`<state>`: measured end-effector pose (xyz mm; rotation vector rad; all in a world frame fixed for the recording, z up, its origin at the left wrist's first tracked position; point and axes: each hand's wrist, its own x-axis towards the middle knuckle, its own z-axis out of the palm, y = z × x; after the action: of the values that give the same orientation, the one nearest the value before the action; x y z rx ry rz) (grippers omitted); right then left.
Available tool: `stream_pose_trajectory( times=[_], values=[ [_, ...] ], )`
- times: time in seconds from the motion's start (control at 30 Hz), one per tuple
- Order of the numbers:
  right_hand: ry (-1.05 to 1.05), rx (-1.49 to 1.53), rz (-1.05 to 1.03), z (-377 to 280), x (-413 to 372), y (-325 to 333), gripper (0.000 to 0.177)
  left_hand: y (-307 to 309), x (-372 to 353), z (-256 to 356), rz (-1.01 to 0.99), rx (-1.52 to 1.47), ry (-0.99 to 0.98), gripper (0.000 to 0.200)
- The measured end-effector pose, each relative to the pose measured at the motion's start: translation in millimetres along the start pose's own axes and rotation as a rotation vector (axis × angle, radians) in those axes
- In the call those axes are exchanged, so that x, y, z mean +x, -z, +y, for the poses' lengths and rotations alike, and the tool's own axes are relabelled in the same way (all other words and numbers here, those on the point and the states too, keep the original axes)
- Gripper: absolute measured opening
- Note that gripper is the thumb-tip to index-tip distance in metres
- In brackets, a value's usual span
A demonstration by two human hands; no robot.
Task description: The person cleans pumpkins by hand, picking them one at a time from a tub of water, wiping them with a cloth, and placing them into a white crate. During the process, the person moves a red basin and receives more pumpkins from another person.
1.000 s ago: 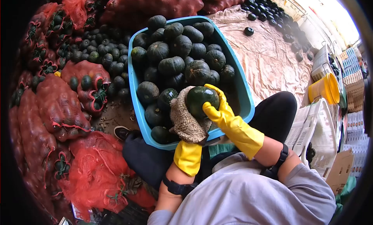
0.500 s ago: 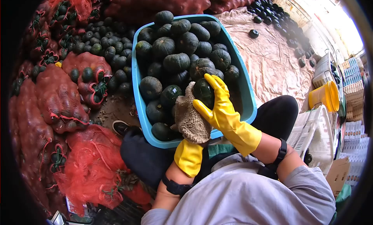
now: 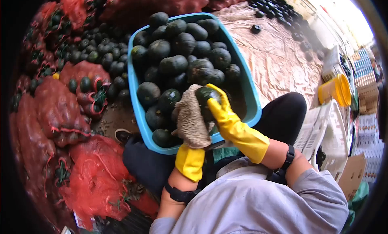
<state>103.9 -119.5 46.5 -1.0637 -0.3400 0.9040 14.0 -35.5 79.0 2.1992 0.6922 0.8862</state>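
Note:
A dark green kabocha squash (image 3: pixel 203 99) is held between my two hands over the near part of a blue tub (image 3: pixel 255 108). My right hand (image 3: pixel 232 122), in a yellow rubber glove, curls its fingers and thumb around the squash's right side. Shaggy beige cloth (image 3: pixel 191 118) covers my left hand, leaving only the yellow glove cuff (image 3: pixel 190 164) showing. That cloth presses against the squash's left side and hides my left fingers. Many more squash (image 3: pixel 173 65) are heaped in the tub, some of them right beside the cloth.
Red mesh sacks (image 3: pixel 60 104) of squash crowd the left, around a loose pile (image 3: pixel 95 48) on the floor. Beyond the tub lies a pinkish sheet (image 3: pixel 275 56) bearing dark squash. White crates (image 3: pixel 333 129) and a yellow bucket (image 3: pixel 335 90) stand at right. My knees flank the tub.
The whole view has shifted slightly, with the tub now further left. My right fingers have changed position on the squash, and the cloth-covered hand has turned a little against it.

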Motion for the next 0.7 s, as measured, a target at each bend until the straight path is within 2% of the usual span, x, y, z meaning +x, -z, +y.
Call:
stream_pose_trajectory(
  times=[0.03, 0.07, 0.1, 0.17, 0.2, 0.27, 0.33, 0.4, 0.43, 0.47, 0.5, 0.53, 0.57, 0.63, 0.7],
  values=[
    [0.071, -0.133, -0.018, 1, -6, -3, 0.068, 1, 3, -2, 0.12, 0.018, -0.143, 0.054],
    [0.115, -0.104, -0.101, 3, -10, -2, 0.067, 11, 1, -3, 0.02, 0.165, -0.174, 0.054],
    [0.256, -0.312, -0.207, -4, -12, 2, 0.066, 24, 13, 1, -0.145, 0.13, -0.231, 0.059],
    [0.11, -0.348, -0.291, -24, -14, 9, 0.063, 23, 15, -4, -0.268, 0.249, -0.197, 0.056],
    [-0.095, -0.002, -0.309, -24, -10, 16, 0.065, 22, 15, -5, -0.331, 0.309, -0.184, 0.057],
    [-0.185, 0.335, -0.287, -68, -30, 29, 0.065, 4, 9, -56, -0.222, -0.11, -0.039, 0.049],
    [-0.001, 0.405, -0.133, -106, -41, 67, 0.068, -2, 3, -25, -0.172, -1.388, 1.074, 0.058],
    [0.136, 0.583, 0.077, -127, -43, 138, 0.072, 11, -2, -9, -0.407, -1.642, 0.807, 0.077],
    [0.389, 0.505, 0.125, -153, -54, 178, 0.071, 17, 2, 15, -0.288, -1.479, 0.908, 0.073],
    [0.47, 0.696, 0.476, -192, -71, 194, 0.074, 10, 3, 4, -0.29, -1.285, 0.682, 0.069],
    [0.736, 0.776, 0.548, -217, -85, 240, 0.075, 4, -4, -22, -0.277, -1.068, 0.477, 0.066],
    [0.872, 0.784, 0.521, -236, -95, 278, 0.071, 17, -4, -20, -0.259, -0.997, 0.46, 0.062],
    [0.909, 0.764, 0.479, -242, -102, 292, 0.066, 33, -1, -7, -0.241, -0.924, 0.445, 0.058],
    [0.911, 0.747, 0.444, -239, -96, 301, 0.056, 44, 5, 10, -0.151, -1.083, 0.666, 0.054],
    [0.825, 0.662, 0.41, -223, -78, 273, 0.047, 46, 8, 6, 0.008, -1.194, 0.814, 0.057]
  ],
)
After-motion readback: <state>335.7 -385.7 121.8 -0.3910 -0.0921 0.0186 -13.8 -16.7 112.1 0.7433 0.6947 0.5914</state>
